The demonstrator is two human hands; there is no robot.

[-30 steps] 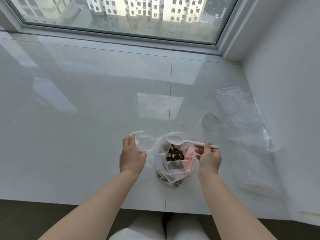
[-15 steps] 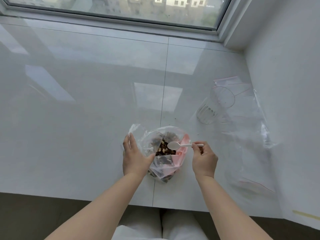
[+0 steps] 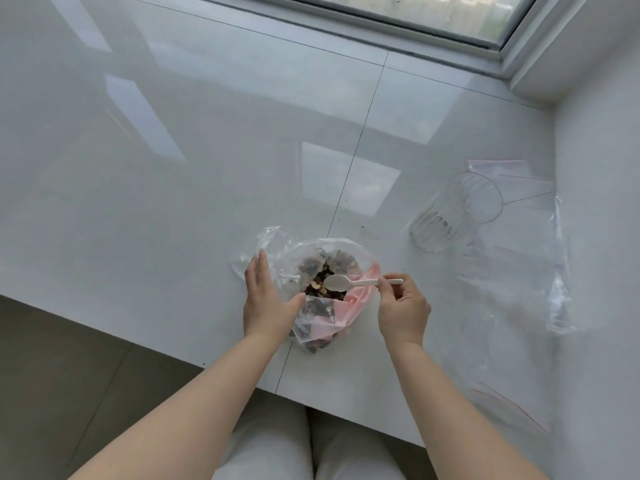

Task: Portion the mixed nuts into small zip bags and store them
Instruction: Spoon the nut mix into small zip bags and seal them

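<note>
The right hand point(image 3: 403, 308) pinches the end of a small white plastic spoon point(image 3: 349, 282) between thumb and forefinger, the remaining fingers curled beneath; the spoon lies nearly level, its bowl over the open mouth of the large clear plastic bag of mixed nuts point(image 3: 325, 289), which stands near the front edge of the glossy white tiled ledge point(image 3: 173, 168). The left hand point(image 3: 266, 299) is flat and open, fingers straight, pressed against the bag's left wall with the thumb touching the rim, apparently to keep the mouth spread. The bag sits directly between the two hands — touching the left, just beside the right. Judged on appearance, the film is thin, soft and slack: it will collapse or tip if released, so it is best held at the rim or braced on the wall as now, not squeezed at the body. The nuts are loose, hard and light, likely to roll off a shallow spoon. Whether the spoon's bowl presently carries any nuts cannot be determined from this angle. Well to the right lie the small clear zip bags with red seal lines point(image 3: 512, 188) — flat, slippery, mouths closed — with a ribbed clear plastic cup point(image 3: 450, 213) resting against them, seemingly tilted.
</note>
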